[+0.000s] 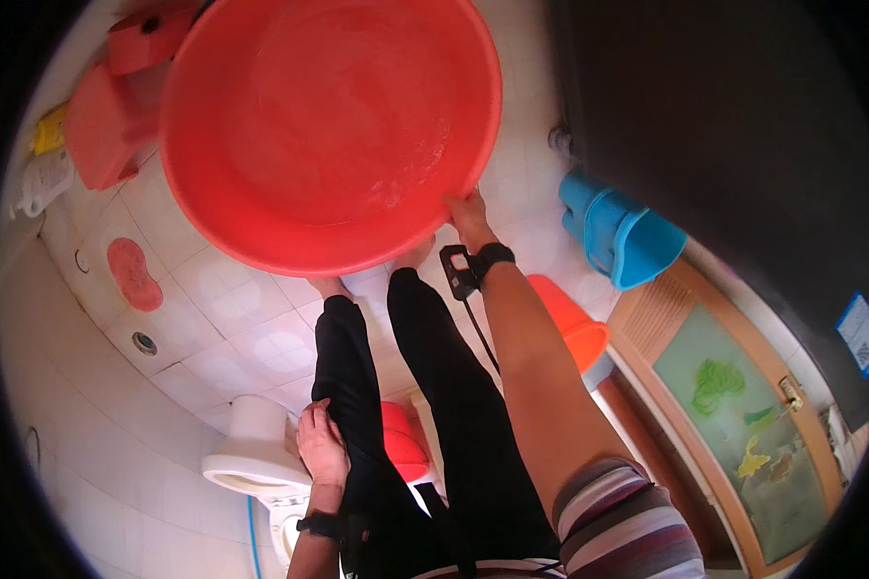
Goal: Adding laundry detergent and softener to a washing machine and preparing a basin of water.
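A large round red plastic basin (pixel 318 108) fills the upper middle of the view, wet inside near its lower right side. My right hand (pixel 469 217) grips its rim at the lower right, thumb on the rim and fingers partly hidden. My left hand (pixel 322 441) rests on the black trousers (pixel 347 376) at my left leg, fingers slightly bent, holding nothing. Each wrist wears a black strap, and a small black device (pixel 460 271) with a cable sits at the right one. My bare feet stand on the tiles just below the basin.
Blue buckets (pixel 644 246) and an orange bucket (pixel 565 318) are at the right, near a wooden door (pixel 753 427) with a frosted pane. Red stools (pixel 101 130) stand at upper left. A red pad (pixel 135 275) and a floor drain (pixel 144 343) lie left. Behind are a toilet (pixel 257 456) and red bucket (pixel 404 441).
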`<action>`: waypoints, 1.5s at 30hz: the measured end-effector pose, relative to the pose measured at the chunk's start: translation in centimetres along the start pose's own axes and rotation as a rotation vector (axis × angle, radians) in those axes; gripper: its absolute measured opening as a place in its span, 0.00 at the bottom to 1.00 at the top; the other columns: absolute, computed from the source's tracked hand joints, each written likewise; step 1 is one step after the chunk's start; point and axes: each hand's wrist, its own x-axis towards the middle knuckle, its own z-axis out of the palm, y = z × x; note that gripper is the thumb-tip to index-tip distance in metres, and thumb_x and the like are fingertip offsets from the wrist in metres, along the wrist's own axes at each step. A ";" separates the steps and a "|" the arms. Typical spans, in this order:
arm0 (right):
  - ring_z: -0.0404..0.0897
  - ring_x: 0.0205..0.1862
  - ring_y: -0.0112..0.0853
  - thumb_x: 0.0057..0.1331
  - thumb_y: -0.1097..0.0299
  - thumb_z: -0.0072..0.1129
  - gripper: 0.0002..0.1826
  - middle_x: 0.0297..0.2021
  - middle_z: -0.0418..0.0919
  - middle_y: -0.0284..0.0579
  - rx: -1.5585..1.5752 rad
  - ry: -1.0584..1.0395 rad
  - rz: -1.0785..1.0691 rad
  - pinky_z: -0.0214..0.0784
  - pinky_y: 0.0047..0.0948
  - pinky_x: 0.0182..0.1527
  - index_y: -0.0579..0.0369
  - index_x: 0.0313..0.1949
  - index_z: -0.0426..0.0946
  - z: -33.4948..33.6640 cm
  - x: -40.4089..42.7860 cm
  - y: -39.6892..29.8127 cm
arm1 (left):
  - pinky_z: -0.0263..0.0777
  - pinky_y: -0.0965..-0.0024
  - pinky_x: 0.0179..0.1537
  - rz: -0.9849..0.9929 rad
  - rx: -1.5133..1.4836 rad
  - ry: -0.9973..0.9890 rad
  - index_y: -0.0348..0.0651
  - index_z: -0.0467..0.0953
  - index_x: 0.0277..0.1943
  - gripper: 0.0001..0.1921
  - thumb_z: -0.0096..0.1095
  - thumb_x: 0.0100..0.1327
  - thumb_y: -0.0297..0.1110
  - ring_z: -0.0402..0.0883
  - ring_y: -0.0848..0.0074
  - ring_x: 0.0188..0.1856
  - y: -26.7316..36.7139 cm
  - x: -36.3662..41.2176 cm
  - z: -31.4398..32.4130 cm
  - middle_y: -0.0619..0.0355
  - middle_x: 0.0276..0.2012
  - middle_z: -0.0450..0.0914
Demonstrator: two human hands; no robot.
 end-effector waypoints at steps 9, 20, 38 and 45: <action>0.78 0.38 0.30 0.56 0.69 0.59 0.23 0.36 0.78 0.44 -0.003 0.046 -0.111 0.72 0.27 0.39 0.63 0.50 0.66 -0.8 1.3 -1.7 | 0.66 0.60 0.48 0.066 0.129 -0.024 0.42 0.70 0.50 0.16 0.47 0.58 0.25 0.71 0.57 0.48 4.9 1.2 1.1 0.52 0.46 0.72; 0.62 0.54 0.49 0.49 0.77 0.56 0.30 0.51 0.63 0.55 -0.585 0.845 -0.497 0.55 0.41 0.57 0.61 0.54 0.60 -26.2 -4.1 3.2 | 0.65 0.62 0.48 0.259 0.412 -0.138 0.44 0.70 0.48 0.14 0.48 0.59 0.27 0.73 0.64 0.45 10.2 1.2 2.1 0.56 0.44 0.74; 0.72 0.48 0.53 0.51 0.63 0.62 0.28 0.47 0.72 0.60 -1.225 0.467 -0.264 0.65 0.45 0.48 0.59 0.50 0.66 -41.4 0.4 -3.2 | 0.64 0.60 0.48 0.230 0.411 -0.178 0.45 0.71 0.48 0.15 0.50 0.57 0.27 0.74 0.63 0.45 5.7 -0.8 0.1 0.55 0.44 0.73; 0.75 0.45 0.51 0.51 0.59 0.62 0.32 0.45 0.75 0.58 -1.333 0.704 -0.300 0.69 0.44 0.44 0.57 0.54 0.65 -41.5 3.3 -3.4 | 0.65 0.61 0.47 0.247 0.367 -0.192 0.46 0.71 0.48 0.15 0.52 0.55 0.27 0.74 0.63 0.44 4.2 -0.7 0.8 0.56 0.43 0.74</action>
